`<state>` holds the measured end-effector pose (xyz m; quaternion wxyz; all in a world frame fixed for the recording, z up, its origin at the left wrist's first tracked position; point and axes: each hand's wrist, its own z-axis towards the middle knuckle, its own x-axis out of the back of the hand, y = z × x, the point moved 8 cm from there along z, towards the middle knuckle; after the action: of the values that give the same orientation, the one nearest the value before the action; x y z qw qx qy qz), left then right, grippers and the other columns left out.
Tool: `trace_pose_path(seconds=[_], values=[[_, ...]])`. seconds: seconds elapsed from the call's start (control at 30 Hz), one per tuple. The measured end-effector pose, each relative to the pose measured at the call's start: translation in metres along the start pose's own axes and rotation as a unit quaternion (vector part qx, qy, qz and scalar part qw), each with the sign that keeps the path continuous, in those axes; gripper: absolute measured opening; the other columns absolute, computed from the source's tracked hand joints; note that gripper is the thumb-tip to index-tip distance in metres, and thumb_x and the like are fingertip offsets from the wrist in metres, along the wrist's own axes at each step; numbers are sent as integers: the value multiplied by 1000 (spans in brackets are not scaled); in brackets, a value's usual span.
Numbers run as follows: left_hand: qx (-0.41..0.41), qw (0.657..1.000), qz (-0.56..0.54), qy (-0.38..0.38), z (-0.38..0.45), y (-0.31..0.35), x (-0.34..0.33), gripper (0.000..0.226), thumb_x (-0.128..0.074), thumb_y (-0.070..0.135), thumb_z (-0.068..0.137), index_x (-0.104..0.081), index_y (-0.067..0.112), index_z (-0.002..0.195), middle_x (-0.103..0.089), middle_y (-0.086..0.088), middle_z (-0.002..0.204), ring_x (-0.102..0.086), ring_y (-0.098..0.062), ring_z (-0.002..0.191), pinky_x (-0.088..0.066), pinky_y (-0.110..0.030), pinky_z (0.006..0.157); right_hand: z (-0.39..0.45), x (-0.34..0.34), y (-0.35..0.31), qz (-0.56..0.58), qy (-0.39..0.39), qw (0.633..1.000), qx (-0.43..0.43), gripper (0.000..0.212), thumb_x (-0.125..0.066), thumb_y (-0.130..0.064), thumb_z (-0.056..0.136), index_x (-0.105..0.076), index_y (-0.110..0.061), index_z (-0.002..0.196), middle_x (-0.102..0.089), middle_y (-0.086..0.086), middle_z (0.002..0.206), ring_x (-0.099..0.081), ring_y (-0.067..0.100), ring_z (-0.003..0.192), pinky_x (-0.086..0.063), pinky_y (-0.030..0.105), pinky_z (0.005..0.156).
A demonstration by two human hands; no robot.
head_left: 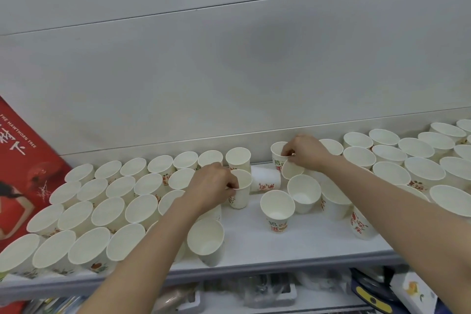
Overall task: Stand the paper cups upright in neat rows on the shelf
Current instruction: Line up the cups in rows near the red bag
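Several white paper cups with red and green print stand upright on the white shelf (244,242), in rows at the left (107,201) and at the right (407,158). My left hand (211,183) pinches the rim of an upright cup (240,192) in the middle gap. My right hand (303,151) pinches the rim of a tilted cup (291,169) and also touches the rim of an upright cup (277,154) at the back. One cup (265,178) lies on its side between my hands. Loose upright cups (277,209) stand in the gap.
A red poster (23,168) leans against the wall at the left. The grey wall (229,84) rises right behind the shelf. Below the shelf's front edge lie bags and boxes (267,290).
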<state>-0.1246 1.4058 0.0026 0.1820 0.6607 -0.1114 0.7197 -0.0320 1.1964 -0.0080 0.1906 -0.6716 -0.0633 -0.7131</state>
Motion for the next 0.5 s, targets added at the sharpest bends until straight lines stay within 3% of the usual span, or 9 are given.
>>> trace_pose_path(seconds=[0.1,0.17,0.2,0.33,0.5], values=[[4,1000,5,-2,1,0,-3,14,-62,26,85,-71,32,93,-66,10,93,-51,-15,96,-40,-27,65,-6,12,-3,36,52,998,3,31,-60,-10,81,-70,-23,107,-69,-4,105,-54,23,105,-42,32,88],[3,1000,4,-3,2,0,-4,14,-61,25,85,-71,31,93,-67,10,93,-52,-15,96,-41,-28,65,-13,26,-25,77,113,989,57,29,-61,-10,83,-69,-23,108,-69,-8,107,-53,21,104,-41,33,91],[3,1000,3,-5,3,1,-5,15,-61,25,85,-71,31,93,-67,10,93,-52,-15,97,-43,-28,65,-15,27,-40,92,103,986,90,28,-61,-10,83,-70,-25,106,-69,-9,106,-52,19,103,-41,34,90],[1,1000,8,-8,5,2,-4,15,-61,25,84,-71,31,94,-67,10,92,-52,-15,97,-48,-32,69,-18,-3,-93,20,-43,981,187,33,-58,-11,85,-65,-29,111,-60,-5,115,-46,17,105,-41,35,87],[-2,1000,6,-6,4,1,-4,16,-59,27,86,-71,32,95,-66,10,92,-51,-14,96,-47,-31,69,-18,-25,-93,-29,-158,974,161,52,-55,-3,80,-55,-34,121,-46,-2,118,-52,19,100,-46,35,75]])
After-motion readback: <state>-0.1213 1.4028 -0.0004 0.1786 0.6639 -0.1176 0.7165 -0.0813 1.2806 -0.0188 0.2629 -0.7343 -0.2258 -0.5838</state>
